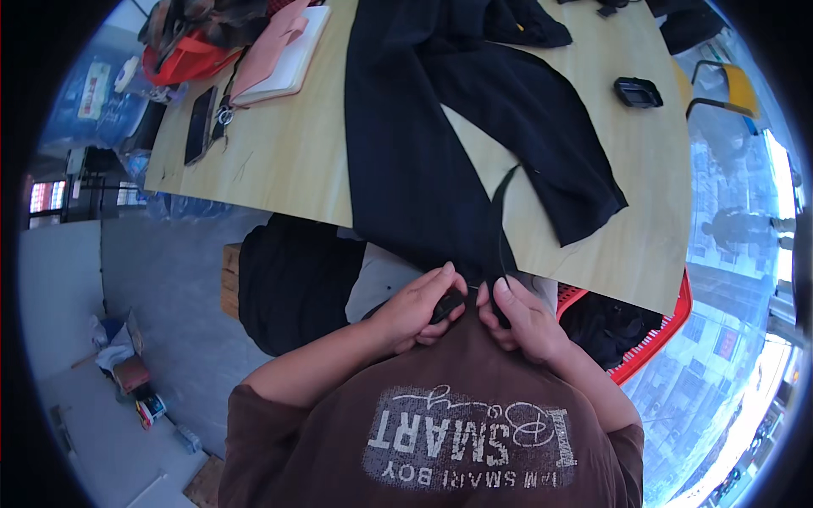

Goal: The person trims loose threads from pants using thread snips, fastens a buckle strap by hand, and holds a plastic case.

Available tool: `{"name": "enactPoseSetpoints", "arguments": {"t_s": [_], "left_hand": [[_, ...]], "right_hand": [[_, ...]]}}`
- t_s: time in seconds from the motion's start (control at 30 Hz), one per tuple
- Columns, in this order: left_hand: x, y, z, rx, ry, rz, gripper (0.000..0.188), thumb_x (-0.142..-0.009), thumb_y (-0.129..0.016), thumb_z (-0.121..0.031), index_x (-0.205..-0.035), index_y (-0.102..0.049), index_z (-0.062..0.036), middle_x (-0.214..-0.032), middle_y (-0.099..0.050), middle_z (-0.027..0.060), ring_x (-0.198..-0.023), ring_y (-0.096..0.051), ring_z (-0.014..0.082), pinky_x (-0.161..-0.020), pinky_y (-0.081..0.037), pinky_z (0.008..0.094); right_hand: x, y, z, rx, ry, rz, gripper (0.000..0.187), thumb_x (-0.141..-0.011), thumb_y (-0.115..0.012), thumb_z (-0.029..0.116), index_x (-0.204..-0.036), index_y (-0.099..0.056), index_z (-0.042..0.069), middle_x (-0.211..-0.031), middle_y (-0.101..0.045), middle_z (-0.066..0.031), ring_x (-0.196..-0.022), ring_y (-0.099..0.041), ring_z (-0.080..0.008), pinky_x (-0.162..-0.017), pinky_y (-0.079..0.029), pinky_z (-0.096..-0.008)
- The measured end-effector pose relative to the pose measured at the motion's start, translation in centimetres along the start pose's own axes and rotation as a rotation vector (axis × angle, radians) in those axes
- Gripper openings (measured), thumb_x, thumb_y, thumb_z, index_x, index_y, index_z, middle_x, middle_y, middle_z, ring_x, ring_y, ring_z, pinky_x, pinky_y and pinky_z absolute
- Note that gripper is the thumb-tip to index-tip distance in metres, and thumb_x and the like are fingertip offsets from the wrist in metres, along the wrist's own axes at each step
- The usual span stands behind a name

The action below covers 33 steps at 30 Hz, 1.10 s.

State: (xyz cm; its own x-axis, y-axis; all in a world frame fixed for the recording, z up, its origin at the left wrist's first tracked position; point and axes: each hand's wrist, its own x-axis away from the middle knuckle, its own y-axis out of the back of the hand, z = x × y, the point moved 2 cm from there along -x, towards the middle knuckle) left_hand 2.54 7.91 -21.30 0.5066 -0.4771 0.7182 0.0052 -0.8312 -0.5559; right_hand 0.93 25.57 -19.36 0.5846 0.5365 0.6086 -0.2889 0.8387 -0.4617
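Note:
A pair of black trousers (398, 144) is spread over the table, one leg reaching toward me past its near edge. Just beyond that edge, in front of my chest, my two hands are close together. My left hand (415, 313) is closed around a small black object (447, 306), mostly hidden by the fingers; its kind does not show. With thumb and fingers, my right hand (527, 322) pinches black fabric, from which a narrow black strip (501, 203) curves up over the tabletop. What lies between the fingertips is too small to make out.
On the pale wooden table (644, 169) are a phone (200, 125), a keyring (223, 115), a pink notebook (275, 59), a red bag (190, 59) and a small black case (638, 92). A red basket (648, 351) with black cloth stands below right. Dark fabric (288, 284) hangs at lower left.

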Motion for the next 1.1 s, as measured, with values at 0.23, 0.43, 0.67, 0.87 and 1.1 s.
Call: {"name": "enactPoseSetpoints", "arguments": {"t_s": [0.23,0.43,0.67,0.87,1.1], "left_hand": [[1.1,0.3,0.4,-0.065,-0.152,-0.073,0.060,-0.098,-0.021,-0.056,-0.132,-0.034,-0.0088,-0.095,-0.057,0.0056,-0.043,-0.028,0.0048,-0.036,-0.018,0.0187],[1.7,0.7,0.6,0.024,-0.214,-0.070,0.069,-0.096,-0.020,-0.061,-0.137,-0.029,-0.0071,-0.098,-0.057,0.0052,-0.046,-0.029,0.0048,-0.037,-0.019,0.0191],[1.4,1.6,1.1,0.166,-0.193,0.068,0.070,-0.096,-0.019,-0.062,-0.135,-0.033,-0.0050,-0.100,-0.059,0.0050,-0.049,-0.033,0.0046,-0.038,-0.021,0.0196],[2.1,2.3,1.3,-0.039,-0.239,0.080,0.051,-0.098,-0.037,-0.045,-0.128,-0.043,-0.0036,-0.095,-0.059,0.0043,-0.056,-0.042,0.0071,-0.047,-0.032,0.0199],[4.2,4.3,2.1,-0.863,-0.455,-0.060,0.019,-0.092,-0.053,-0.017,-0.104,-0.056,-0.0026,-0.078,-0.056,0.0024,-0.062,-0.049,0.0109,-0.060,-0.040,0.0231]], "right_hand": [[-1.5,-0.7,-0.5,0.238,-0.050,0.116,0.028,-0.101,-0.036,0.029,-0.111,-0.051,0.007,-0.068,-0.046,0.0014,-0.053,-0.036,-0.0060,-0.046,-0.028,-0.0185],[-2.0,-1.5,-0.4,0.397,-0.008,0.130,0.024,-0.099,-0.042,0.023,-0.108,-0.055,0.006,-0.070,-0.052,0.0002,-0.058,-0.045,-0.0080,-0.053,-0.036,-0.0199],[-2.9,-2.7,-1.6,0.488,0.314,0.154,0.015,-0.094,-0.051,0.015,-0.102,-0.058,0.004,-0.075,-0.060,-0.0039,-0.066,-0.054,-0.0105,-0.061,-0.043,-0.0228],[-2.5,-2.6,-1.8,0.436,0.174,0.021,0.012,-0.091,-0.056,0.010,-0.097,-0.060,0.001,-0.078,-0.063,-0.0050,-0.068,-0.056,-0.0110,-0.064,-0.045,-0.0245],[-2.5,-2.5,-1.3,0.677,0.288,-0.003,0.016,-0.095,-0.051,0.015,-0.097,-0.057,0.001,-0.078,-0.060,-0.0053,-0.058,-0.050,-0.0113,-0.059,-0.044,-0.0211]]}}
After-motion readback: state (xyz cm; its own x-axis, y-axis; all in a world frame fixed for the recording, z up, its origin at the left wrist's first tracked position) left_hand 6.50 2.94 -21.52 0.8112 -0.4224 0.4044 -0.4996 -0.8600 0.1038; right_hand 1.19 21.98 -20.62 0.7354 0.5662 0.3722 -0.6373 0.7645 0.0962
